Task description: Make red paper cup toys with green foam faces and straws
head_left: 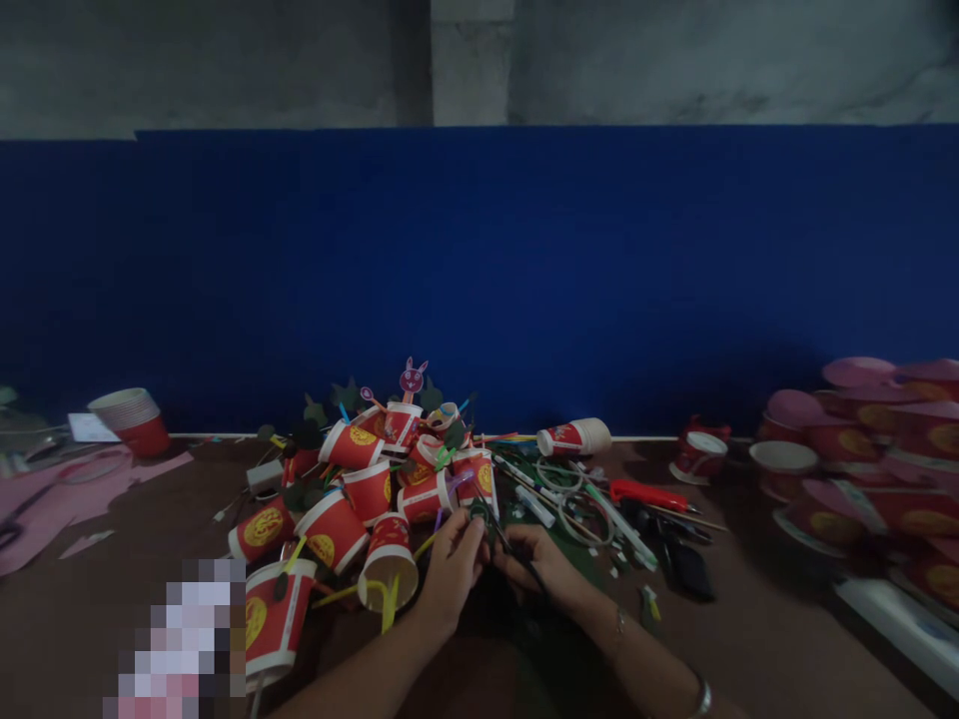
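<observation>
Near the front middle of the table, my left hand (454,564) pinches a small dark green piece (479,513) between thumb and fingers. Close beside it on the right, my right hand (543,567) is closed around dark-handled scissors (516,549), whose blades point up and left toward the green piece. Just beyond and left of my hands lies a heap of red paper cups (369,491), some with straws. One of them, a cup (390,564) with yellow straws, lies right beside my left hand, its mouth toward me.
Pens and white coiled tubing (588,514), a red tool (651,493) and a black object (687,569) lie to the right. Red cups with pink tops (854,439) crowd the far right. Pink paper (56,499) and stacked cups (135,421) stand left. A blue panel (479,270) rises behind.
</observation>
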### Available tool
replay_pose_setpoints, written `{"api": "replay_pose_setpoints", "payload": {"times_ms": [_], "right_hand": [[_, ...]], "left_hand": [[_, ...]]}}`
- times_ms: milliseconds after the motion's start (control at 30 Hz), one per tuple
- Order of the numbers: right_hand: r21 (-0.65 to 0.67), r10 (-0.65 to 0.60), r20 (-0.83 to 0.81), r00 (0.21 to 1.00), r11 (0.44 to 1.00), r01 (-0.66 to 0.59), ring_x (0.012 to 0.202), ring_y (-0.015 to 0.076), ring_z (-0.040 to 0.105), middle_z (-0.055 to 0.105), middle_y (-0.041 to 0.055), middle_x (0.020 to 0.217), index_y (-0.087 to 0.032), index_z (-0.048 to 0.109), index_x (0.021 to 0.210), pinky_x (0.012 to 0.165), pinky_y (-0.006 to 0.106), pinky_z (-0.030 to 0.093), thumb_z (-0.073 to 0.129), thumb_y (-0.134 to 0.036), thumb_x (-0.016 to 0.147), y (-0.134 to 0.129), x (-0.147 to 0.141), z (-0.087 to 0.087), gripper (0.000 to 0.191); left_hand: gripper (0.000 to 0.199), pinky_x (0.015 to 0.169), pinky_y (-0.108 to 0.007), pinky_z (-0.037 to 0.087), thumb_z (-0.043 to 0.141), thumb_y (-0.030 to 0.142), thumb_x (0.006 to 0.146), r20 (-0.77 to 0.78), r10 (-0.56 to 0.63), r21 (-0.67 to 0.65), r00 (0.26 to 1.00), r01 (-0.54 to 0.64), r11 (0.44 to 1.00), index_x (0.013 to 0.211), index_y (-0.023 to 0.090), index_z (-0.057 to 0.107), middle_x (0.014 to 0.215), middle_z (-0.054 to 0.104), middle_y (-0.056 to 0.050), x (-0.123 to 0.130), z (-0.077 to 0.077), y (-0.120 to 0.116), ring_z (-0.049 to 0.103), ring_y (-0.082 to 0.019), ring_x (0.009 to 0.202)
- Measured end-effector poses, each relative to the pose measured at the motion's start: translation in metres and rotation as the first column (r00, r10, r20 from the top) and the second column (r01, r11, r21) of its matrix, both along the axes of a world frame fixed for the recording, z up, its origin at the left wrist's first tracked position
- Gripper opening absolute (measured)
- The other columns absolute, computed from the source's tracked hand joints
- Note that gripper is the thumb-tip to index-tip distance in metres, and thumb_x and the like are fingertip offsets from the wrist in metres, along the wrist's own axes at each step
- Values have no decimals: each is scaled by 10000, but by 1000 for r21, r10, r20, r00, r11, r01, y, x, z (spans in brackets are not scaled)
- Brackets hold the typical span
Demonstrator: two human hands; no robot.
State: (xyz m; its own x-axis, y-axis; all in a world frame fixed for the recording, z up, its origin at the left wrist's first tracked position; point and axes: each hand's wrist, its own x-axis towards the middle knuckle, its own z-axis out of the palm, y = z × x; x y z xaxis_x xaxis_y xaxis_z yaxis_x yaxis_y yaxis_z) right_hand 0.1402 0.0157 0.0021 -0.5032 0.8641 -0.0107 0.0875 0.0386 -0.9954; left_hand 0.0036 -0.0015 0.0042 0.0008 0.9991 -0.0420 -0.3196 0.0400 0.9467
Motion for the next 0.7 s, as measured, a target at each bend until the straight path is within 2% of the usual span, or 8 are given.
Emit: {"api": "replay_pose_setpoints", "payload": {"times_ms": [500, 700], "right_hand": [[-3, -5, 8, 1000, 1000, 5, 330, 42, 375, 419, -95, 445, -166, 527, 671, 329, 150, 310, 680, -390, 691, 3, 4, -7, 273], [2, -13, 19, 1000, 1000, 13, 327, 44, 368, 424, -93, 442, -171, 518, 664, 324, 152, 293, 684, -433, 683, 2, 2, -4, 311]], "left_hand": [[371, 367, -147, 193, 649, 513, 687, 21, 57, 7, 998, -57, 998, 637, 190, 473, 478, 413, 88, 0, 1, 0, 323, -37, 396], [393, 369, -146, 199, 655, 522, 670, 27, 70, 2, 997, -70, 998, 609, 186, 460, 487, 416, 84, 0, 4, -1, 338, -36, 399]]}}
